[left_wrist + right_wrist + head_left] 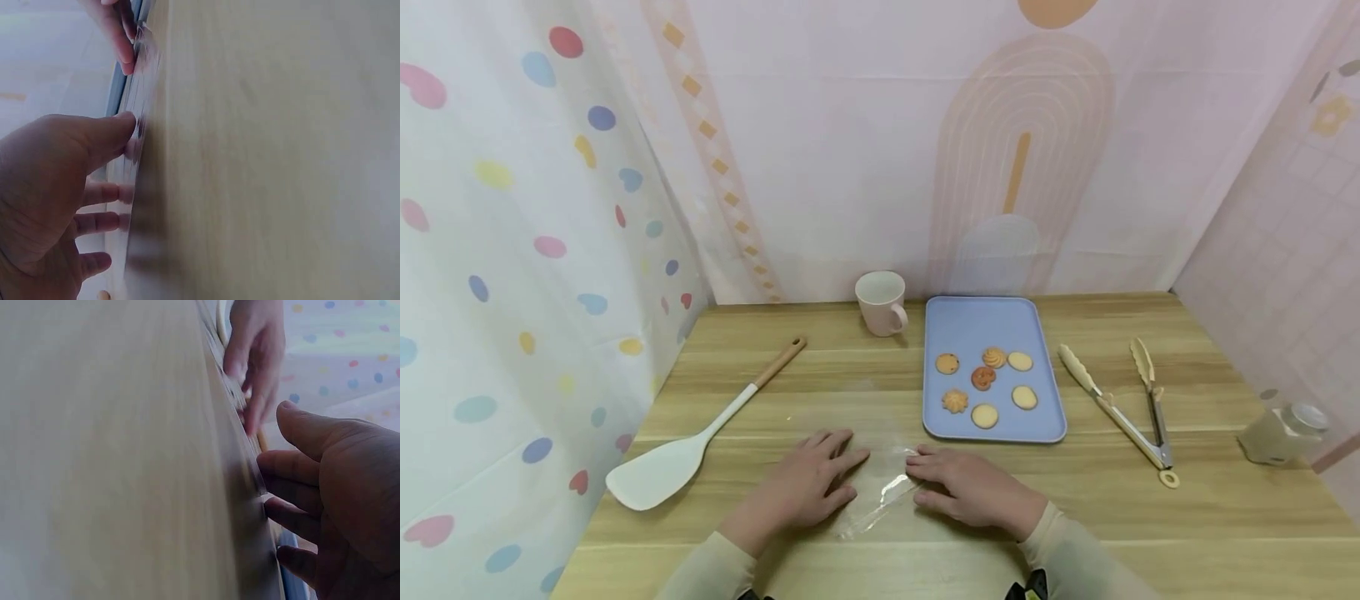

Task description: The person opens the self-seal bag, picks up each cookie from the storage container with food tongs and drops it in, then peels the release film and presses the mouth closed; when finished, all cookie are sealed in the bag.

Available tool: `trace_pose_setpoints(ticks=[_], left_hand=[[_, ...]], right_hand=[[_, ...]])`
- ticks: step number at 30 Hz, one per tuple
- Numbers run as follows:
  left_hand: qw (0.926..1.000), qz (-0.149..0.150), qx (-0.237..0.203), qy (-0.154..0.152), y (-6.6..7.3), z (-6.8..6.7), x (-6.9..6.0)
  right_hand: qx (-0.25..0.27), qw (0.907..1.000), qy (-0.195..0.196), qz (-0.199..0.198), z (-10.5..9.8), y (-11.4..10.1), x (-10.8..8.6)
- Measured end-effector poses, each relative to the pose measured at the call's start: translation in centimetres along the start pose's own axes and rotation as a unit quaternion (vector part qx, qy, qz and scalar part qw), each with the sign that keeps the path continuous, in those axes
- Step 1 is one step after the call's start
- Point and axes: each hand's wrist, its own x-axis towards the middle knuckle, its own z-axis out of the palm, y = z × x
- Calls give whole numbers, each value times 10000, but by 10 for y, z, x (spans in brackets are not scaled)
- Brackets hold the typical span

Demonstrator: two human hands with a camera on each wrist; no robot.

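Note:
A clear plastic sheet or bag (pixel 880 492) lies on the wooden table between my two hands; its outline is hard to make out. My left hand (pixel 808 479) rests at its left side with fingers spread and fairly straight. In the left wrist view, the thumb (pixel 115 131) touches the plastic. On the right side, my right hand (pixel 973 487) rests with its fingertips on the plastic's edge, fingers extended. The right wrist view shows the thumb (pixel 300 425) raised off the surface, apart from the fingers.
A blue tray (pixel 977 325) with several cookies stands beyond my right hand. Next to it is a pink mug (pixel 880 308). A white spatula (pixel 662 471) with a wooden handle lies left. Tongs (pixel 1131 429) and a glass jar (pixel 1281 433) are right. Patterned curtains surround the table.

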Motion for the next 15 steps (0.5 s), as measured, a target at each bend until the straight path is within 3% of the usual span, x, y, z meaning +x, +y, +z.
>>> trace_pose_setpoints(ticks=[5, 10, 15], left_hand=[[9983, 587, -28, 0, 5, -4, -5], [9908, 1321, -271, -105, 8, -1, 2], [9884, 1392, -580, -200, 11, 7, 13]], right_hand=[[-39, 9996, 11, 273, -3, 9, -5], [-152, 9992, 49, 380, -4, 13, -5], [-69, 9995, 156, 283, 0, 12, -2]])
